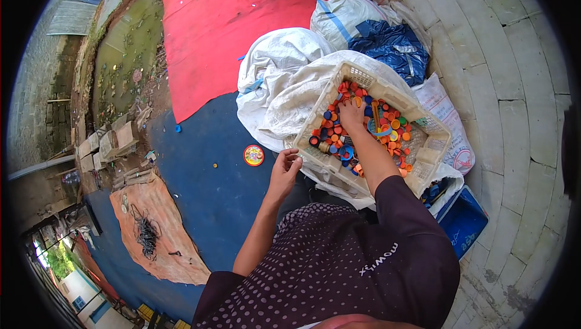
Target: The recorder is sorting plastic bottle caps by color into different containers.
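Observation:
A cream plastic crate [433,159] with perforated sides stands tilted in front of me, holding a loose heap of bottle caps [396,124], mostly orange and red with some blue, yellow and green. My right hand [351,115] reaches into the heap, fingers spread over the caps and fingertips partly hidden among them. Beside it lie a light blue ring [380,130] and a brownish-yellow strip-like piece [375,113]. Just outside the crate's left corner, my left hand [284,170] hangs with loosely bent fingers apart, nothing visible in it.
White woven sacks [275,63] bulge under and behind the crate. A dark blue plastic bag [390,48] lies beyond, and a blue bin [463,223] stands at right. On the blue ground sheet [212,166] rests a round red-and-yellow lid [253,155]. Dark tangled cord [146,235] lies on orange cloth.

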Available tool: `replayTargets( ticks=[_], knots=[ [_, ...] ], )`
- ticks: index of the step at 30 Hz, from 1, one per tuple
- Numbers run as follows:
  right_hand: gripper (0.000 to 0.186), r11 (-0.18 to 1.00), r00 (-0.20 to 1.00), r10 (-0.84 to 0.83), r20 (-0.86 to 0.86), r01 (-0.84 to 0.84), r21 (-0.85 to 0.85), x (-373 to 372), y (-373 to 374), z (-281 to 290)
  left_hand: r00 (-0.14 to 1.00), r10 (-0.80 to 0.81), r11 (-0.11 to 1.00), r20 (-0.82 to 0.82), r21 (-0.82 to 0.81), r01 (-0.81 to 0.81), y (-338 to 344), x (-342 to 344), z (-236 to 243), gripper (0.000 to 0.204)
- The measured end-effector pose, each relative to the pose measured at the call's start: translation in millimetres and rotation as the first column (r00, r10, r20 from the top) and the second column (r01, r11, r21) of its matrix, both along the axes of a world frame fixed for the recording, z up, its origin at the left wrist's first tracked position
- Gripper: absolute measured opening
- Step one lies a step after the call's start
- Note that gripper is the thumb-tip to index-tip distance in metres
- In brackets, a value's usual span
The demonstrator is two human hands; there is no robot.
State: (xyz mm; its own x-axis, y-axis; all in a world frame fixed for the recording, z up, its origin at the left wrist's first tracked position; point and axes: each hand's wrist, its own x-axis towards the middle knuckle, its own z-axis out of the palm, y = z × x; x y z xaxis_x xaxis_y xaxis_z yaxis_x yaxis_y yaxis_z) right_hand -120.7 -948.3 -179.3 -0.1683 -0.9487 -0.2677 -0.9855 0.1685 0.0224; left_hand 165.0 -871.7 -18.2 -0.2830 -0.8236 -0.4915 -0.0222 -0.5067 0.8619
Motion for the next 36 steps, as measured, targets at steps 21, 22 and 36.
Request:
replayTargets(
  ticks=[21, 22, 36],
  knots=[
    [0.032, 0.962, -0.123, -0.261, 0.957, 0.051, 0.269, 41, 105, 155, 0.899, -0.338, 0.753, 0.279, -0.493, 0.436, -21, -53, 17, 0.046],
    [0.032, 0.955, -0.059, -0.295, 0.954, 0.001, 0.296, 41, 106, 156, 0.906, -0.333, 0.766, 0.261, -0.485, 0.422, -17, -49, 11, 0.039],
    [0.047, 0.924, 0.793, -0.383, 0.473, 0.336, 0.185, 15, 49, 20, 0.98, -0.002, 0.977, 0.199, -0.208, 0.044, 24, 41, 7, 0.035]
  ],
)
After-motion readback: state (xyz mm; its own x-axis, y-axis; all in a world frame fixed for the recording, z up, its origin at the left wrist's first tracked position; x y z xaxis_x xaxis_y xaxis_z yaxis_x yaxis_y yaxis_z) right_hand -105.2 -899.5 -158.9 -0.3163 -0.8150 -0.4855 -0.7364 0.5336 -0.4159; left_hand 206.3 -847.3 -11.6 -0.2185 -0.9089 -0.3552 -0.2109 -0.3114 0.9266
